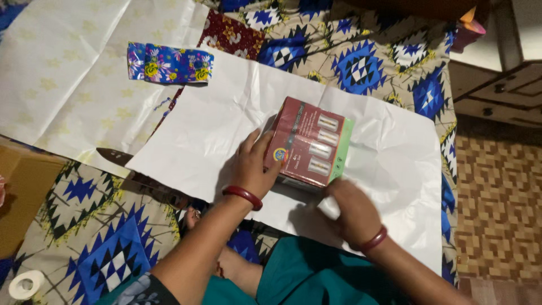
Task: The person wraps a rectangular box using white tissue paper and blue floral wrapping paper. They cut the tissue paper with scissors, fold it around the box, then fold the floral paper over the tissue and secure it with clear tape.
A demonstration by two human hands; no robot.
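- Resting on white paper, the red box lies just ahead of both hands.
- Left hand: fingers pressed flat on the box's near end, not clenched.
- Right hand: fingers pinching the paper's edge just below the box.

I am seated on a patterned cloth printed with blue, black and white diamond motifs on a tan ground; it covers most of the surface before me. To the right of this cloth, the floor shows a brown and tan geometric block pattern. Beyond the cloth's far right corner stands dark wooden furniture with drawer fronts and small knobs, its top pale. At the cloth's left edge sits a brown cardboard box. Lighting is dim and warm, brightest across the cloth's centre, darker toward the furniture.
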